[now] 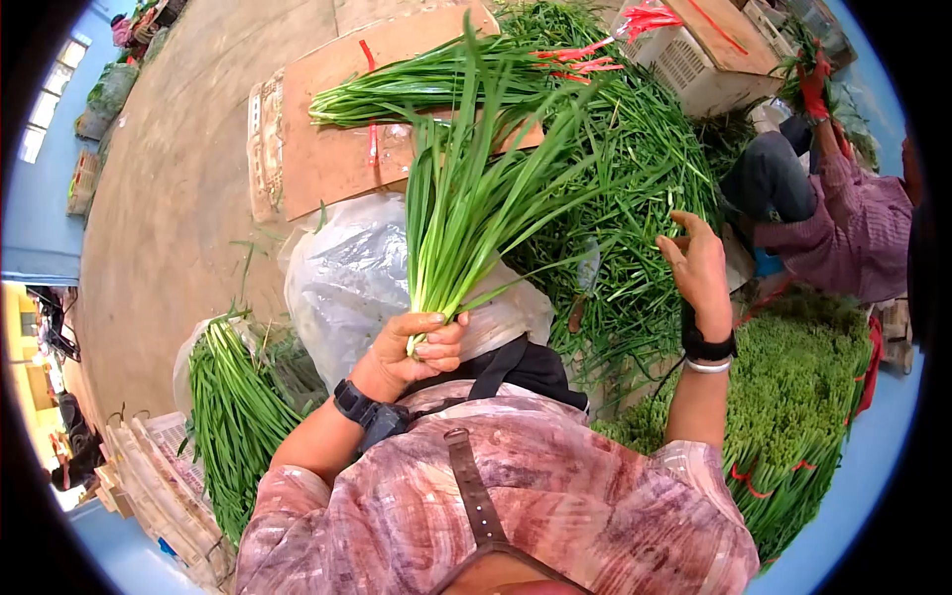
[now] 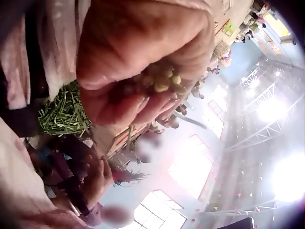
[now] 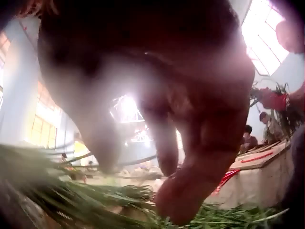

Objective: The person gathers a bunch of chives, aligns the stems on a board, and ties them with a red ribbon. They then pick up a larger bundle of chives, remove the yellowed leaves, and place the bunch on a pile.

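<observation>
The left hand (image 1: 416, 349) grips a bunch of long green stalks (image 1: 451, 228) by their pale lower ends, leaves fanning upward. In the left wrist view, that hand (image 2: 143, 62) curls round the cut stalk ends (image 2: 164, 81). The right hand (image 1: 699, 263) holds nothing, its fingers loosely bent and apart, beside a large heap of loose green leaves (image 1: 635, 149). From the right wrist view, the right hand (image 3: 157, 105) hangs with parted fingers over blurred greens (image 3: 86, 195).
A bundle (image 1: 416, 87) lies on a cardboard sheet (image 1: 327, 159) ahead. Plastic sheeting (image 1: 347, 268) covers the lap. More greens stand at left (image 1: 233, 407) and right (image 1: 793, 367). Another person (image 1: 843, 218) sits at the right, near a white crate (image 1: 684, 74).
</observation>
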Available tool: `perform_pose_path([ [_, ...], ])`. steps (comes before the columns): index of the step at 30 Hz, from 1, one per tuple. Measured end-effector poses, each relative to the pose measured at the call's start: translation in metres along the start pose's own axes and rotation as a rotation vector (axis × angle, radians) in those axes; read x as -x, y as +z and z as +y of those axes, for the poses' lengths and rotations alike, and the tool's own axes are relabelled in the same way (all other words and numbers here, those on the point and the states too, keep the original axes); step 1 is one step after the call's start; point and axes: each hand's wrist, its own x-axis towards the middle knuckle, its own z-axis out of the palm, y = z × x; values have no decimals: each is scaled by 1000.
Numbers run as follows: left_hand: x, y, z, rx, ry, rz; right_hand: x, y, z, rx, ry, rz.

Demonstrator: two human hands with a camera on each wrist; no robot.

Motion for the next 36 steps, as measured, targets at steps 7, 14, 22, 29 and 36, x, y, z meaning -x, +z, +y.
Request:
perform_pose_path([
  [7, 19, 15, 20, -1589, 106, 465, 23, -16, -117, -552, -602, -592],
  [14, 37, 58, 25, -2629, -145, 838, 60, 67, -190, -383, -973, -519],
  [22, 58, 58, 22, -3101, 518, 821, 68, 130, -205, -224, -914, -380],
  [29, 74, 79, 30, -3187, 580, 818, 44, 147, -200, -335, -931, -430],
  [36, 82, 79, 34, -3163, 479, 830, 46, 157, -203, -306, -891, -503],
])
